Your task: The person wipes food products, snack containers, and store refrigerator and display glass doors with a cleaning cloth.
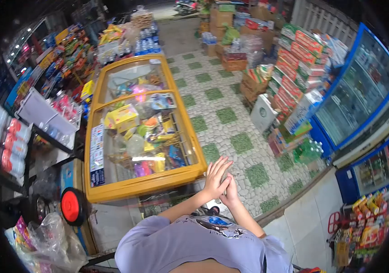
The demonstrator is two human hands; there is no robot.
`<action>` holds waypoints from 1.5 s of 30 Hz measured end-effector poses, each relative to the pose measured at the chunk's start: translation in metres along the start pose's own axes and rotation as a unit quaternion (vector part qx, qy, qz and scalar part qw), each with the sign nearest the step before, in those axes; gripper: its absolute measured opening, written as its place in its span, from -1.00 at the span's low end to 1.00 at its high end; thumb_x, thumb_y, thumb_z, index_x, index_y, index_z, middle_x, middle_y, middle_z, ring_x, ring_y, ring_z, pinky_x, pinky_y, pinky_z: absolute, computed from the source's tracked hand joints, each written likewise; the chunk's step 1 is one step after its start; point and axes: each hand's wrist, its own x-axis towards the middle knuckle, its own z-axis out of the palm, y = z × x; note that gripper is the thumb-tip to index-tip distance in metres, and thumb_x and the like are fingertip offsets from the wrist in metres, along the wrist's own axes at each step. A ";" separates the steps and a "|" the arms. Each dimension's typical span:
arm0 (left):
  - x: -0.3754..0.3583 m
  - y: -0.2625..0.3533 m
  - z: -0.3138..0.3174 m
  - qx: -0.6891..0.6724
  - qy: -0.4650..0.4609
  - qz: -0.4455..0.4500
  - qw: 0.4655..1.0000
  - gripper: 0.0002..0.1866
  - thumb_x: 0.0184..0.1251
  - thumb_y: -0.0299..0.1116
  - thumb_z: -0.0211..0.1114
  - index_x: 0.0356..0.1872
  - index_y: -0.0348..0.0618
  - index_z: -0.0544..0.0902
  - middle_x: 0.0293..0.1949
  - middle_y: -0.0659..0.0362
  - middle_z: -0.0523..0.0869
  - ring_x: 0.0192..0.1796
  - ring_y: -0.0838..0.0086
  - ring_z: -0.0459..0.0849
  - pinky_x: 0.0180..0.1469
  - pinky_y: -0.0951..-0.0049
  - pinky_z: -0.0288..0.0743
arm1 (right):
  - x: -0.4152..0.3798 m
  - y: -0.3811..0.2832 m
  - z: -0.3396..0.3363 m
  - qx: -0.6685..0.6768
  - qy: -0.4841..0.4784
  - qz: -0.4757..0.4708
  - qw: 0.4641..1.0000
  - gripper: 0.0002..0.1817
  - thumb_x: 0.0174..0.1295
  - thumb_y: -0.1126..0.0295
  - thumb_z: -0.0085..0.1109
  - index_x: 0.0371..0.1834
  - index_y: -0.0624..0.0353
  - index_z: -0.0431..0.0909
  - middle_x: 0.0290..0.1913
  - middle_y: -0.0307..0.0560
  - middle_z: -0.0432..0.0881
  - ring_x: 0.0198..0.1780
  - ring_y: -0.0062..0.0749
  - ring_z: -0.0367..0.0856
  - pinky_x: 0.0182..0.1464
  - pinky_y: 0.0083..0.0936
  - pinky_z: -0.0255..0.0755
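Note:
My left hand [215, 178] is in front of my body, just off the near right corner of a yellow-framed chest freezer [147, 183]. Its fingers are stretched out and slightly apart. Against its palm side rests my right hand [230, 193], the two hands touching. The right hand's fingers are partly hidden behind the left, and I cannot make out anything held. Under the freezer's glass lid lie colourful packets and a yellow box [124, 118].
Stacked cartons [290, 68] and a blue-framed glass-door fridge [358, 86] stand on the right. A snack rack [371, 223] is at lower right. Canned drink packs [15, 143] and a plastic bag [51, 241] are on the left. Tiled floor [226, 116] runs toward the street.

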 end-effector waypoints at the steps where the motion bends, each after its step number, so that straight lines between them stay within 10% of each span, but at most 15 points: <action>1: 0.003 0.005 0.015 -0.011 -0.009 0.007 1.000 -0.50 -0.04 -0.26 0.03 0.04 -0.05 0.30 0.13 0.10 0.23 0.22 0.23 0.08 0.16 0.03 -0.19 | -0.007 -0.009 -0.010 0.013 0.009 -0.026 1.000 -0.54 0.17 0.08 -0.35 0.11 0.04 0.08 0.09 -0.15 0.19 0.12 -0.39 0.18 0.11 -0.36 0.09; 15: 0.034 0.048 0.172 -0.104 -0.314 0.096 0.939 -0.56 0.04 -0.19 0.01 0.01 -0.01 0.32 0.09 0.09 0.28 0.19 0.24 0.15 0.13 0.03 -0.12 | -0.060 -0.074 -0.117 0.208 0.252 -0.162 0.931 -0.45 0.10 -0.06 -0.36 0.12 -0.03 0.09 0.12 -0.16 0.16 0.15 -0.33 0.13 0.12 -0.29 0.06; 22: 0.101 0.032 0.228 -0.106 -0.362 0.084 0.922 -0.47 0.06 -0.24 0.00 0.10 -0.19 0.19 0.13 -0.02 0.19 0.22 0.18 0.06 0.17 0.12 -0.21 | -0.026 -0.152 -0.146 0.250 0.317 -0.067 0.912 -0.37 -0.02 -0.09 -0.19 0.11 -0.04 0.09 0.14 -0.12 0.12 0.14 -0.25 0.12 0.07 -0.23 0.04; 29: 0.219 -0.002 0.274 -0.179 -0.337 0.125 0.916 -0.45 0.02 -0.35 0.05 0.11 -0.20 0.17 0.14 0.00 0.18 0.24 0.16 0.02 0.17 0.03 -0.30 | 0.042 -0.271 -0.190 0.251 0.245 -0.166 0.921 -0.53 0.01 0.02 -0.11 -0.08 0.08 0.36 -0.10 -0.16 0.44 -0.04 -0.35 0.36 0.01 -0.33 0.16; 35: 0.300 -0.025 0.341 -0.191 -0.303 0.126 0.925 -0.62 -0.03 -0.48 0.08 -0.09 -0.24 0.35 -0.04 -0.01 0.38 0.08 0.15 0.27 0.11 0.32 0.08 | 0.073 -0.334 -0.268 0.298 0.242 -0.206 0.900 -0.57 0.04 0.10 -0.12 -0.12 0.14 0.37 -0.10 -0.08 0.45 -0.04 -0.21 0.37 0.00 -0.19 0.22; 41: 0.344 -0.024 0.440 -0.206 -0.421 0.063 0.881 -0.71 -0.01 -0.39 0.12 -0.21 -0.22 0.40 -0.16 0.02 0.44 -0.03 0.20 0.35 0.01 0.34 0.18 | 0.038 -0.370 -0.343 0.365 0.384 -0.353 0.771 -0.60 0.04 0.12 -0.15 -0.10 0.10 0.31 -0.09 0.01 0.38 -0.05 -0.11 0.32 -0.04 0.03 0.19; 45: 0.376 -0.003 0.519 -0.168 -0.508 0.198 0.821 -0.69 0.03 -0.25 0.09 -0.20 -0.15 0.40 -0.17 0.03 0.42 -0.05 0.16 0.35 -0.04 0.29 0.22 | 0.016 -0.394 -0.443 0.392 0.402 -0.380 0.735 -0.59 0.07 0.05 -0.26 -0.13 0.08 0.31 -0.16 -0.11 0.40 -0.12 -0.18 0.35 -0.18 -0.04 0.28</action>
